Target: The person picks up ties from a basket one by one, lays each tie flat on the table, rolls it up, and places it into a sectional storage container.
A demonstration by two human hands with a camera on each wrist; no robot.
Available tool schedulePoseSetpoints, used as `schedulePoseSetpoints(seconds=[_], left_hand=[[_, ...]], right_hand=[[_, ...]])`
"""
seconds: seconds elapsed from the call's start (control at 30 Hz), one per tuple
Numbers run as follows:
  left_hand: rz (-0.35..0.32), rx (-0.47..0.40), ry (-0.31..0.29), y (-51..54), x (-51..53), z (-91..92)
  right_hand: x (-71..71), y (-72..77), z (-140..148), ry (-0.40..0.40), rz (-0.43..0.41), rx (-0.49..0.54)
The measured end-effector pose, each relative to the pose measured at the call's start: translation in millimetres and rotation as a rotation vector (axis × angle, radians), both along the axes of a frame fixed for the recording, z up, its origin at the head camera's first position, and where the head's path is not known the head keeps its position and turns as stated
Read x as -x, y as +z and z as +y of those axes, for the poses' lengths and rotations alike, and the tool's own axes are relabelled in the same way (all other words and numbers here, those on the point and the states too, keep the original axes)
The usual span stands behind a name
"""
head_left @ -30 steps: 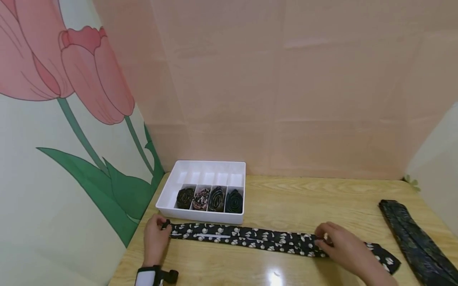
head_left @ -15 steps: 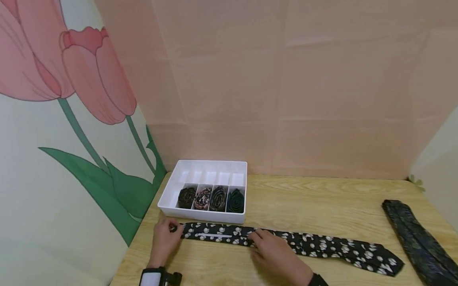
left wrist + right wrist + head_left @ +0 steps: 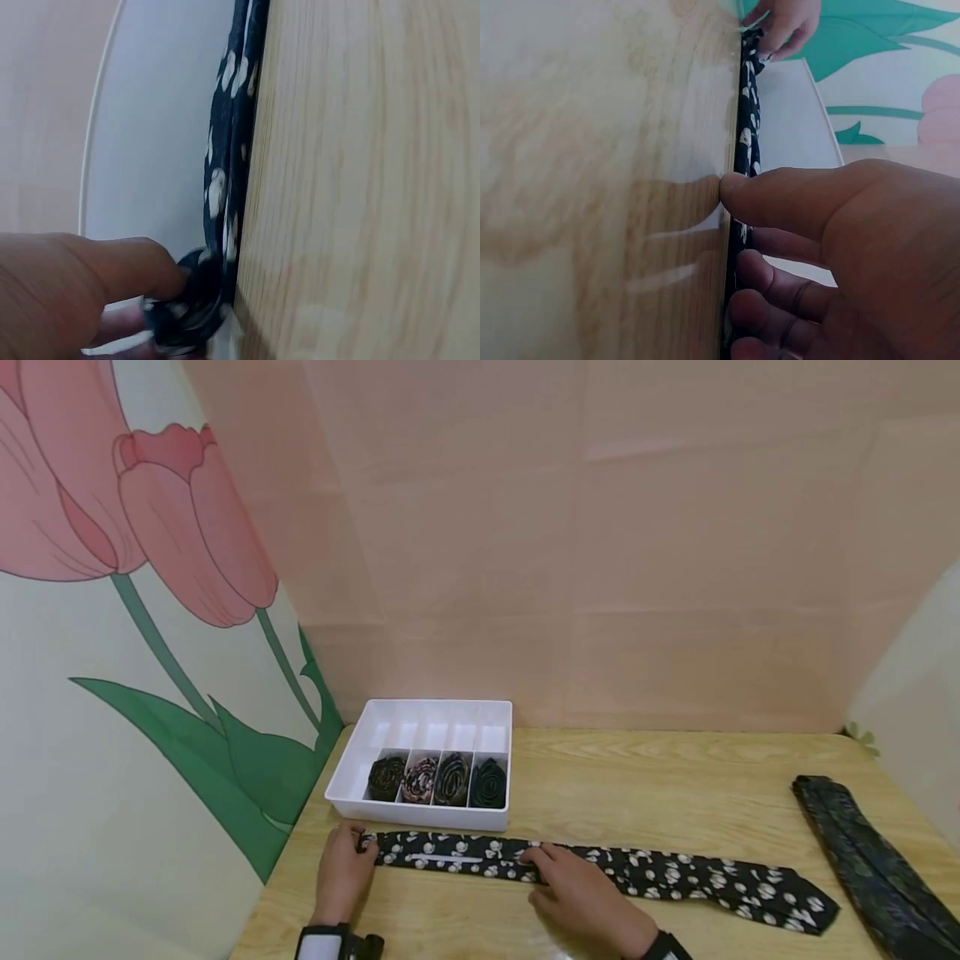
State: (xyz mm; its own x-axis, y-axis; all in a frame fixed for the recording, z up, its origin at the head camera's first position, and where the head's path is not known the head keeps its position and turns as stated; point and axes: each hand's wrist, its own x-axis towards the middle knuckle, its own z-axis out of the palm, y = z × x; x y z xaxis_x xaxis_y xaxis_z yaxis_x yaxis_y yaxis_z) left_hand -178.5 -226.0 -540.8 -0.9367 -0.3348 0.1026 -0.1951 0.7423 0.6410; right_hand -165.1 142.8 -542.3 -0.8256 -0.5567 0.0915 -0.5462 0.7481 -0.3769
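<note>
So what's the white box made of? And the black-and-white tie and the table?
Box: probably smooth plastic, since it's thin-walled and looks moulded in one piece. Tie: likely soft cloth, since it curls up in the left hand; which fibre, I can't tell. Table: glossy wood or wood-print, since it shows grain lines and reflections.

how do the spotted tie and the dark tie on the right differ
The spotted tie has bold white motifs on black; the dark tie has a muted pattern. The left hand pinches the spotted tie's curled end; no hand touches the dark tie. Both lie on the table.
</note>
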Motion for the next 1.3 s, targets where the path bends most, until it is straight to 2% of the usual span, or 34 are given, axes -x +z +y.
schedulePoseSetpoints(seconds=[0.13, 0.33, 0.4, 0.5, 0.57, 0.73, 0.83, 1.0, 1.2, 1.3], left_hand=[[0.058, -0.034, -0.055, 0.6, 4.9, 10.0], [0.15, 0.007, -0.219, -4.7, 8.2, 28.9], [0.181, -0.007, -0.245, -5.9, 6.7, 32.8], [0.22, -0.007, -0.242, -4.9, 3.3, 36.0], [0.226, 0.006, -0.204, -3.3, 0.9, 36.5], [0.098, 0.058, -0.117, -0.7, -3.6, 36.1], [0.072, 0.061, -0.108, -1.3, -3.1, 37.0], [0.126, 0.017, -0.153, -3.6, 0.7, 46.1], [0.172, 0.018, -0.293, -8.6, 4.6, 64.1], [0.162, -0.01, -0.336, -7.5, 4.1, 70.8]], right_hand=[[-0.1, -0.3, 1, 0.002, 0.01, 0.002], [-1.5, 2.0, 1, 0.003, -0.005, 0.007], [-1.5, 1.1, 1, 0.001, -0.002, 0.007], [-1.2, -0.1, 0, -0.005, 0.004, 0.005], [-1.0, -0.7, -1, -0.007, 0.006, 0.003], [-1.1, -0.2, -1, -0.01, 0.007, 0.003], [-1.2, 0.9, 0, -0.014, 0.004, 0.0], [-1.6, 2.7, 1, -0.013, 0.009, 0.003], [-0.8, 2.4, 0, -0.014, -0.023, -0.003], [-0.1, 1.8, 0, -0.015, -0.038, -0.009]])
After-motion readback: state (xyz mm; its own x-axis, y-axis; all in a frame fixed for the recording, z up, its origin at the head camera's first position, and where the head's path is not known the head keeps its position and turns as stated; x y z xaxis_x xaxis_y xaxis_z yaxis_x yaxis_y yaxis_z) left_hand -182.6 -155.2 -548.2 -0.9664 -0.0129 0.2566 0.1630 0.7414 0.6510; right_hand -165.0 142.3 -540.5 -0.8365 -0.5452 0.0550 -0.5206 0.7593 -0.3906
